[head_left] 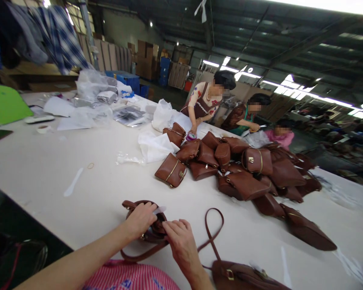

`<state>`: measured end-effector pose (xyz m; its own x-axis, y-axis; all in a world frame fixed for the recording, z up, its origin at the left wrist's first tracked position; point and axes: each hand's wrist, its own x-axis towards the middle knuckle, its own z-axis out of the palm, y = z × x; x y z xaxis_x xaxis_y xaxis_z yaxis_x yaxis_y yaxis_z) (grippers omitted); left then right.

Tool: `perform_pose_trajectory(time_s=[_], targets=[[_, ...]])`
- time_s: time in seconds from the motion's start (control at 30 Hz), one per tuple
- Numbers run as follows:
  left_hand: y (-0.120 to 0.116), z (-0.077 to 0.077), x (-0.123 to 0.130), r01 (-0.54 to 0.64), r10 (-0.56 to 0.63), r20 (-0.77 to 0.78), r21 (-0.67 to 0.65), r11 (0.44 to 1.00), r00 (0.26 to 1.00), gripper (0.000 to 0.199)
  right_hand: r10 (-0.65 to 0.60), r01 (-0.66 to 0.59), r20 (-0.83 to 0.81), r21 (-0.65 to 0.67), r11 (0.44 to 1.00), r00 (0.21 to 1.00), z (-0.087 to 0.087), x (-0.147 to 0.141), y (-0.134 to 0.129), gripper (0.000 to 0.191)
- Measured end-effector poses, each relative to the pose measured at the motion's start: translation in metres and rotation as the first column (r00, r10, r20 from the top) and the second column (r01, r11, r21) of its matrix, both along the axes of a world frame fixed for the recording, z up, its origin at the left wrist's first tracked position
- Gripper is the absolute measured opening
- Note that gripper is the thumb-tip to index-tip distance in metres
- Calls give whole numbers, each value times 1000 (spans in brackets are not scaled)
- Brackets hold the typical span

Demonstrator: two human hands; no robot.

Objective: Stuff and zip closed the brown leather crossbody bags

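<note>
A small brown bag [131, 206] stands at the near edge of the white table, its mouth open towards me. My left hand [142, 219] grips the bag's upper rim, fingertips curled inside near a bit of whitish material. On the right side of the opening, my right hand [179, 237] pinches the rim between thumb and fingers. The bag's strap [148, 254] loops in front of it, below both hands. What lies deep inside the bag is dark and hidden. Another brown bag [242, 277] with a long looping strap lies to the right of my right hand.
Many brown bags [245, 185] are piled at centre right, one [171, 170] lying apart. White strips [73, 182], plastic wrapping [90, 86] and a green board [6, 105] are on the table [42, 161]. People [204, 98] work across it.
</note>
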<state>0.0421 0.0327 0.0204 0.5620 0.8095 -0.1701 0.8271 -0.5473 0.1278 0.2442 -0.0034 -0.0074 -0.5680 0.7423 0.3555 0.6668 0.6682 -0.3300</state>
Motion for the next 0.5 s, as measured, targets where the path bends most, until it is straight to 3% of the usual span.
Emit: perform_pose_trajectory(time_s=[0.17, 0.27, 0.4, 0.5], targets=[[3, -2, -4, 30, -30, 54, -4, 1000, 998, 18, -3, 1, 180, 11, 1000, 984, 4, -3, 4, 38], [5, -6, -4, 38, -34, 128, -25, 999, 991, 22, 26, -5, 317, -66, 998, 948, 4, -11, 3, 36], [12, -20, -4, 54, -37, 172, -99, 994, 984, 18, -68, 162, 486, -154, 975, 871, 6, -38, 4, 24], [18, -35, 0, 34, -10, 175, -135, 990, 985, 19, -101, 205, 517, -148, 967, 850, 5, -64, 10, 20]])
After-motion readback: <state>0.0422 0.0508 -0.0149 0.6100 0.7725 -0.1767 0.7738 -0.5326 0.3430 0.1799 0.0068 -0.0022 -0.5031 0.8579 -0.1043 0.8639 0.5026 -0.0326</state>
